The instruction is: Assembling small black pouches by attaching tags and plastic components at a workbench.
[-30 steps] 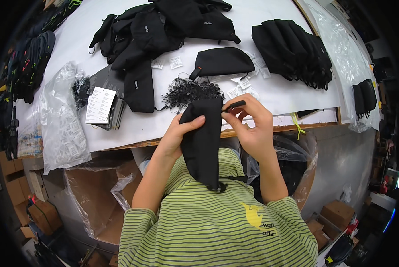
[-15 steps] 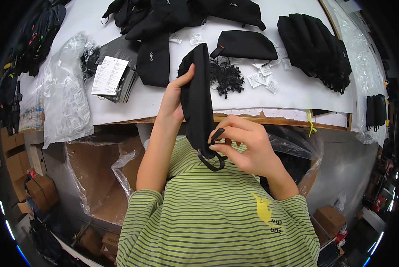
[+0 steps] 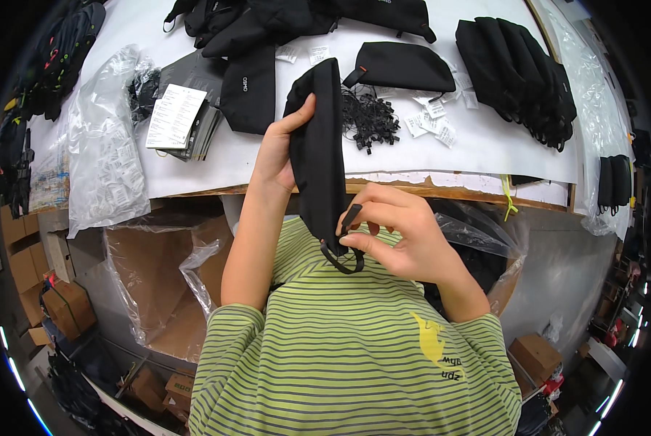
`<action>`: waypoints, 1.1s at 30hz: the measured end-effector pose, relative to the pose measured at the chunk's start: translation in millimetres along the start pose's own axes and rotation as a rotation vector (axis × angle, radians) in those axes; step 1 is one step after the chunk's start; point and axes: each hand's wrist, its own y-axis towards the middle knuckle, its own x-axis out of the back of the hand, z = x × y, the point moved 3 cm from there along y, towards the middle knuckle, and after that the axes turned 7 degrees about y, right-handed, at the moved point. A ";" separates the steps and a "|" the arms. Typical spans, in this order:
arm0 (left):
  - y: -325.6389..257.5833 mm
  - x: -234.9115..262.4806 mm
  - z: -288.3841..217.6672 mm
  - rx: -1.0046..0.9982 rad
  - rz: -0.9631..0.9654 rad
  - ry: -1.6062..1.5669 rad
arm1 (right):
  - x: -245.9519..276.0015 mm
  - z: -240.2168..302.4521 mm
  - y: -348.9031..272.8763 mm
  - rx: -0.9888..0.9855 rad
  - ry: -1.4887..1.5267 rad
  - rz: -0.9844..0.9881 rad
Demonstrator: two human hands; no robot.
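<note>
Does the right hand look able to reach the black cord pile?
Probably yes: nothing visible blocks the right hand from the cord pile, though that hand is busy at the held pouch.

White-topped worktable with chipped wooden edge [image 3: 195,187] in front of me, smooth grey floor [image 3: 569,269] around it, plastic-lined brown cardboard carton [image 3: 151,287] below, closed brown cardboard box [image 3: 70,301] off left, thin white light strips [image 3: 612,400] glowing along dark outskirts.
</note>
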 end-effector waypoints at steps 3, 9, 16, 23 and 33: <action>0.4 9.9 -2.7 0.018 0.075 -0.040 | 3.3 -2.9 -1.7 -0.012 -0.039 0.007; -8.5 7.0 -8.2 -0.132 -0.309 0.016 | 19.7 1.5 3.9 0.242 -0.526 -0.322; -34.8 -6.2 23.9 -0.125 -0.360 -0.015 | 25.5 -15.9 16.3 0.435 -0.893 -0.047; -62.8 -4.1 10.4 -0.830 -0.164 1.182 | 53.6 -12.3 17.2 -0.083 0.165 -0.271; -59.0 -31.4 -13.9 -0.600 -0.057 1.657 | 93.8 -39.8 0.0 -0.219 0.037 -0.068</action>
